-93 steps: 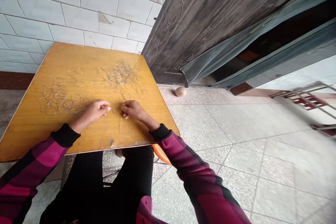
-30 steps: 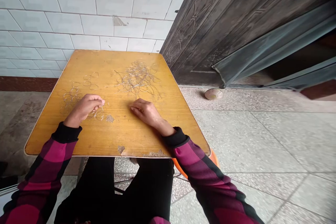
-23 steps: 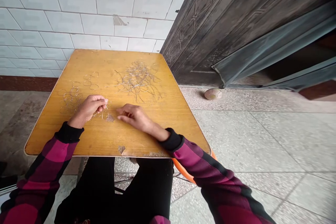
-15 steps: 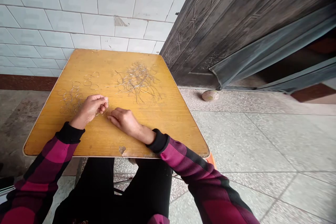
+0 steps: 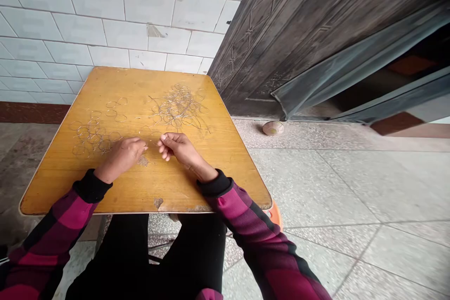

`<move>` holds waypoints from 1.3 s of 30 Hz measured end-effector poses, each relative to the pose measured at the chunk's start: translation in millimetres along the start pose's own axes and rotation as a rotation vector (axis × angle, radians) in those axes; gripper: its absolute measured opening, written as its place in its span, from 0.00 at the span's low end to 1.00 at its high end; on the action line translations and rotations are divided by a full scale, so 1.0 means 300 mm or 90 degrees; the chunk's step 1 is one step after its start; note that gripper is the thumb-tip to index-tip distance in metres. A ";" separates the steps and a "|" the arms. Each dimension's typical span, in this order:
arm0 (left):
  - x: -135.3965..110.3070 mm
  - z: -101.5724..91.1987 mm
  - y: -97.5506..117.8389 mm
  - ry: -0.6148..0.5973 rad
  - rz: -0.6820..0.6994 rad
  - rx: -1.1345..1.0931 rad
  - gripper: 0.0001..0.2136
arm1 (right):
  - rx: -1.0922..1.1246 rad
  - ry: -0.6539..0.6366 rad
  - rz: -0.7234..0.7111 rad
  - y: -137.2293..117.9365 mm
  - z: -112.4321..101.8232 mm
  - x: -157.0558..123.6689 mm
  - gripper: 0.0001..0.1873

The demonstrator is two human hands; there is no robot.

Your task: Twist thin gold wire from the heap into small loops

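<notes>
Beyond right fingers (image 5: 164, 150), tangled wires (image 5: 179, 107), near left hand (image 5: 123, 154), loops (image 5: 92, 136)

Soft, fairly bright light falls evenly across the worktop (image 5: 218, 183), while the doorway (image 5: 379, 79) between 2 and 3 o'clock sinks into near-black. A small shadow hugs the 9 o'clock side of the round object (image 5: 273, 128). Towards 4 o'clock the floor (image 5: 404, 253) smears, wide-angle stretch slants the edges (the door (image 5: 298, 23) especially), and the thin wires (image 5: 177, 107) blur together.
</notes>
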State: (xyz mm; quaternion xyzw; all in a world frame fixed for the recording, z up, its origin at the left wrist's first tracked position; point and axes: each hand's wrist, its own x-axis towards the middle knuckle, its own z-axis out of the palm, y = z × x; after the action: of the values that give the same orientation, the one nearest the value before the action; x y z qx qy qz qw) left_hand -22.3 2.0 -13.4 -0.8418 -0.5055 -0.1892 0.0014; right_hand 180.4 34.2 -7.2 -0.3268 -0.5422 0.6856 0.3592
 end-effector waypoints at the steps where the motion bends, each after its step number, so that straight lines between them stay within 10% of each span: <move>1: 0.000 -0.005 -0.002 0.001 -0.012 0.024 0.13 | -0.004 0.009 0.000 -0.003 -0.007 0.001 0.21; 8: 0.000 -0.049 -0.010 -0.041 -0.067 0.065 0.12 | -0.041 0.051 -0.042 -0.039 -0.061 0.003 0.20; 17: 0.014 -0.116 -0.022 0.093 -0.145 -0.394 0.12 | -0.062 -0.129 -0.016 -0.082 -0.089 -0.035 0.21; 24: 0.030 -0.070 0.032 -0.235 -0.088 -0.636 0.09 | -0.117 -0.305 0.077 -0.082 -0.073 -0.048 0.18; 39: 0.027 -0.037 0.064 -0.223 -0.265 -0.806 0.07 | -0.142 -0.083 -0.028 -0.043 -0.074 -0.010 0.15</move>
State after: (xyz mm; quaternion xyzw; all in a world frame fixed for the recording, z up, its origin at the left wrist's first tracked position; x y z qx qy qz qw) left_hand -6.0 -2.6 3.0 -0.5840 -0.4413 -0.3055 -0.6089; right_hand 202.4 45.0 1.3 -0.3075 -0.6441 0.6329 0.3000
